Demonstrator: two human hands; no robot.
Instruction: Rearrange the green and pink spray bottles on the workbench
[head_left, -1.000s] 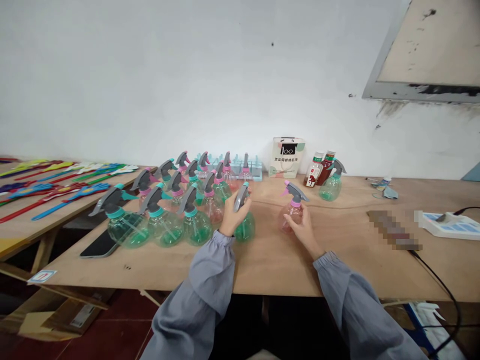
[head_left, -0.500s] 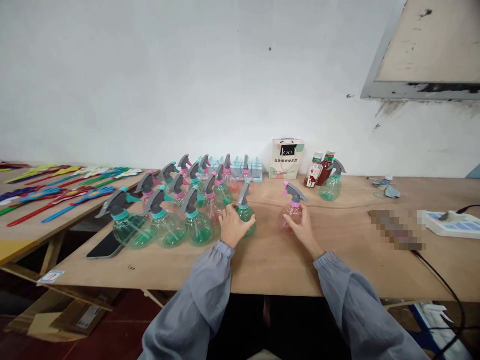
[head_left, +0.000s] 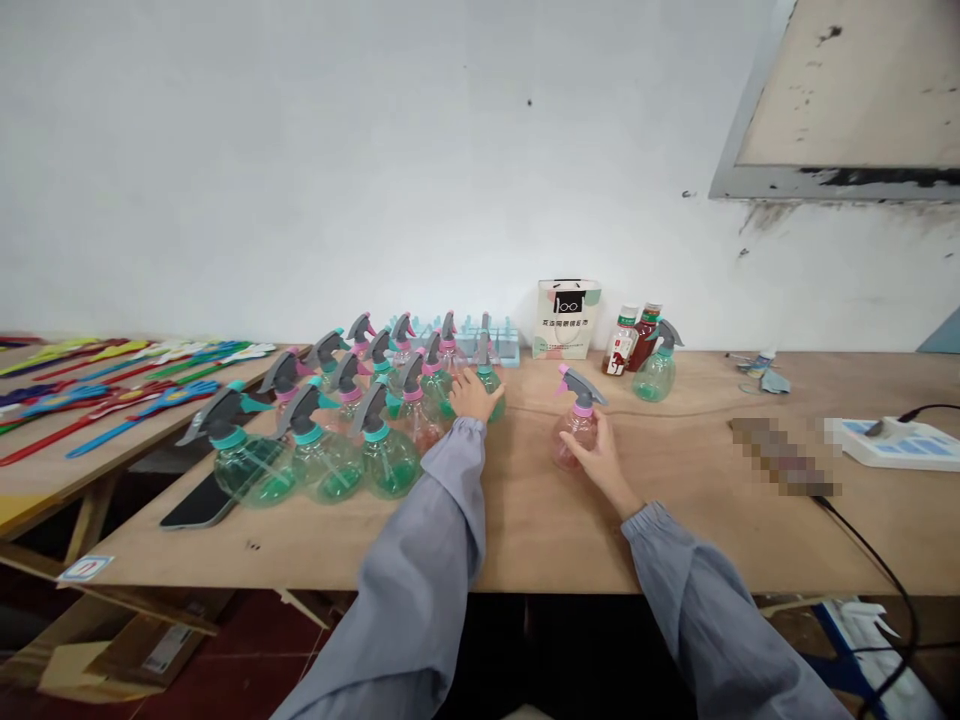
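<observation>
My left hand (head_left: 477,397) is curved around the body of a green spray bottle (head_left: 490,382), thumb on its right side, at the right end of the bottle group. My right hand (head_left: 598,452) grips a pink spray bottle (head_left: 574,437) by its round body. That one stands upright, apart from the group, its grey trigger head and pink trigger pointing left. Left of my left hand, green and pink bottles stand in close rows, among them a green spray bottle (head_left: 390,462) at the front.
A phone (head_left: 199,502) lies by the front-left bottles. Behind the rows is a light-blue rack (head_left: 504,346). A paper bag (head_left: 566,320), two sauce bottles (head_left: 622,340) and another green spray bottle (head_left: 655,375) stand toward the wall. A power strip (head_left: 900,443) with a cable lies right.
My left hand has moved the green spray bottle farther back, alongside the rear of the rows. My right hand keeps its hold on the pink bottle. The view has shifted slightly.
</observation>
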